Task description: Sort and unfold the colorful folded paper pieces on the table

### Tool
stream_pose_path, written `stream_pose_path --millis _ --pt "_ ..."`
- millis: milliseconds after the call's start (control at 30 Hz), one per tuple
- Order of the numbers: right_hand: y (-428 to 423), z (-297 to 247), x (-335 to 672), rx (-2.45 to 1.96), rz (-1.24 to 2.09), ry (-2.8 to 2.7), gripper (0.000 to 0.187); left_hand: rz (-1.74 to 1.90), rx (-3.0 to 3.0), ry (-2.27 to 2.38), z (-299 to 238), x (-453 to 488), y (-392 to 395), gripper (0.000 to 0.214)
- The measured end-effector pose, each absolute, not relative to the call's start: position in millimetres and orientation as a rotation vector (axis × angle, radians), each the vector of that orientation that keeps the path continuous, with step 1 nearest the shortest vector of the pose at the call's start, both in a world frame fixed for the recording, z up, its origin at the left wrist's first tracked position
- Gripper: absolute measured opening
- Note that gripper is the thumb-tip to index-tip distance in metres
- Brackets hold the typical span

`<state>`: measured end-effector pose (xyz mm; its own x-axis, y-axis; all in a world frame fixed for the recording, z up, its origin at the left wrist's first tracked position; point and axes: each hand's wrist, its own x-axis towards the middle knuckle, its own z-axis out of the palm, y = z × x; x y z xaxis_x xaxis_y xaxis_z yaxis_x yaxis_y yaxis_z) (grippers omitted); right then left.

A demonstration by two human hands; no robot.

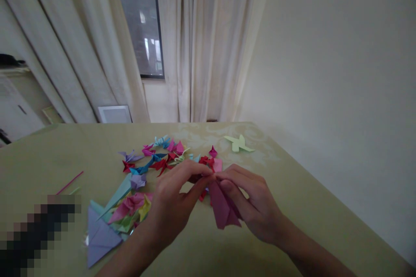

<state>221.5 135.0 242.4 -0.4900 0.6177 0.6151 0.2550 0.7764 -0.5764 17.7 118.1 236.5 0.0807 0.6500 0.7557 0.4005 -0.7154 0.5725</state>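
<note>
A pink folded paper piece (221, 207) hangs between my two hands above the table, its wider end pointing down toward me. My left hand (177, 197) pinches its narrow upper end between thumb and fingers. Thumb and fingers of my right hand (251, 201) are closed on the same piece from the right side. Part of the paper is hidden behind the right fingers. Just beyond my hands lie several small origami figures, among them a red one (162, 164) and a blue one (143, 168).
A lilac folded triangle (102, 239) and other coloured paper pieces lie at the left by my forearm. A pale green paper figure (239, 143) sits at the table's far right. A thin pink stick (69, 182) lies at left. The table (299, 207) runs beside a white wall.
</note>
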Motion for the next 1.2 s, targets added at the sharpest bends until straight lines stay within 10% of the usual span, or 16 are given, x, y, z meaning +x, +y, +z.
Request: stream_pose_path --millis 533,1200 --pt "138.2 224.9 217.7 -0.619 -0.470 -2.148 0.030 1.568 1.219 0.999 235.3 34.3 118.9 0.024" --pt "137.8 229.5 228.1 -0.468 -0.717 -2.137 0.041 1.623 0.821 0.743 230.9 43.5 115.5 0.026"
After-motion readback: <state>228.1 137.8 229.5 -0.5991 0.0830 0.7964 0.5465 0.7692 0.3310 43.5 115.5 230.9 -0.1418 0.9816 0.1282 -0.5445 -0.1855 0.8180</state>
